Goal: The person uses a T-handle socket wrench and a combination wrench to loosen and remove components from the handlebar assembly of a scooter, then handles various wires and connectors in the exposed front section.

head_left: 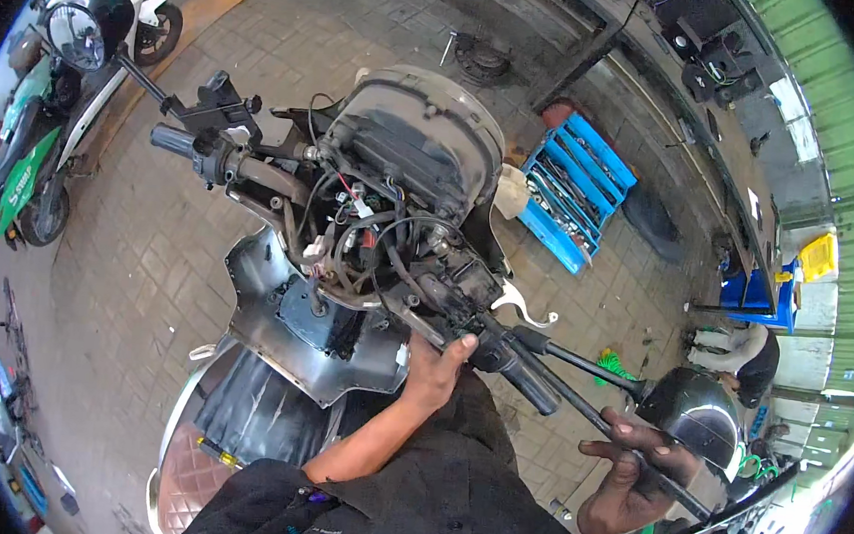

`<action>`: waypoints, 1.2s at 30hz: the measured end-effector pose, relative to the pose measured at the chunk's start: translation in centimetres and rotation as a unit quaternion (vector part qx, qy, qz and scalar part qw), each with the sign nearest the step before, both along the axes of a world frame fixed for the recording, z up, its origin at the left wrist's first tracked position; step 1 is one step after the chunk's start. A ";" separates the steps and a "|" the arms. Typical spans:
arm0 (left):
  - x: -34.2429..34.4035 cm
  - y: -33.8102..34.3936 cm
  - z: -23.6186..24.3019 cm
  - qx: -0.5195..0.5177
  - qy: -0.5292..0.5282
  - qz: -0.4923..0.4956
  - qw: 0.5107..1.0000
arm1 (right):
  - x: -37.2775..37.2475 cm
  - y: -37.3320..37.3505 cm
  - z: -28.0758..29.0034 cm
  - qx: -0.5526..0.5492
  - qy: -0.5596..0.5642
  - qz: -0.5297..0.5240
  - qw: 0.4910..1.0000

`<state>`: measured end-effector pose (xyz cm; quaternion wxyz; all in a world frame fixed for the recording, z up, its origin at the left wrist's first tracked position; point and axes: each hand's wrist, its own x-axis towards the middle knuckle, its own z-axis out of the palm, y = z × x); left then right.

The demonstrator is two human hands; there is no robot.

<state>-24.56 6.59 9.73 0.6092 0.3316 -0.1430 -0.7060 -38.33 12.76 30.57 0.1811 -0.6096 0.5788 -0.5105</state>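
Observation:
A scooter's front end stands before me with its wiring bared behind the headlight shell (413,130). My left hand (431,376) is closed on the handlebar (411,318), beside the right-side switch housing, thumb on top. My right hand (636,479) has its fingers closed round the shaft of a long dark T-handle wrench (577,399). The wrench's far tip meets the controls near the white brake lever (524,305); what it touches there is hidden. Next to the shaft are the black right grip (528,380) and the round right mirror (691,413) on its stem.
A blue cantilever toolbox (579,189) full of tools stands open on the paving, beyond the scooter. Below the handlebar is a silver-grey panel (264,294). Another scooter (49,157) is parked at left. A person (746,357) bends down at far right, near a workbench (650,114).

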 end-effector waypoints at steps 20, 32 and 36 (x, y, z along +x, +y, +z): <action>-0.2 0.6 -1.3 0.091 -0.015 0.003 0.996 | -0.7 -0.7 0.8 -0.021 0.034 0.088 0.995; -0.6 0.0 -2.3 0.023 0.393 -0.021 0.919 | -0.4 -1.1 0.3 -0.038 0.062 0.079 0.994; -1.2 -1.2 -1.0 0.091 0.426 -0.059 0.898 | -0.9 -0.7 0.3 -0.037 0.070 0.087 0.993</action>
